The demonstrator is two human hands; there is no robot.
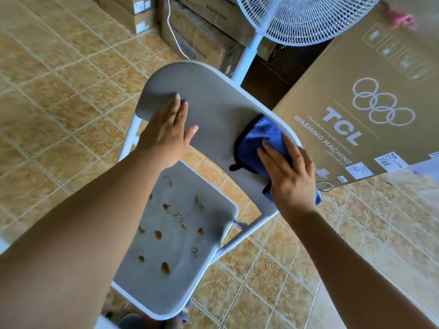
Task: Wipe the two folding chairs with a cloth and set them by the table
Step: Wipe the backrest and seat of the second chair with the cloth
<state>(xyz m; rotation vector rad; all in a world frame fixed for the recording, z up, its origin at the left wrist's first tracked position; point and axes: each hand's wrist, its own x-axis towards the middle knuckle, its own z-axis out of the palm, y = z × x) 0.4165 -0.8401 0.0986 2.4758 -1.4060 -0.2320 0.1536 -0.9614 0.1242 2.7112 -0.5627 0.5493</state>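
Note:
A grey folding chair (213, 100) with a white metal frame stands unfolded on the tiled floor below me. My left hand (166, 131) lies flat on the left part of its backrest, fingers straight. My right hand (289, 179) presses a blue cloth (259, 138) with a dark edge against the right side of the backrest, fingers spread over it. The seat (175, 257) carries several brown spots and crumbs. Only one chair is in view.
A large TCL washing machine carton (370, 96) stands close on the right. A white pedestal fan (306, 17) rises just behind the chair. Stacked cardboard boxes (190, 32) line the far side. Tan tiled floor (59, 91) stretches to the left.

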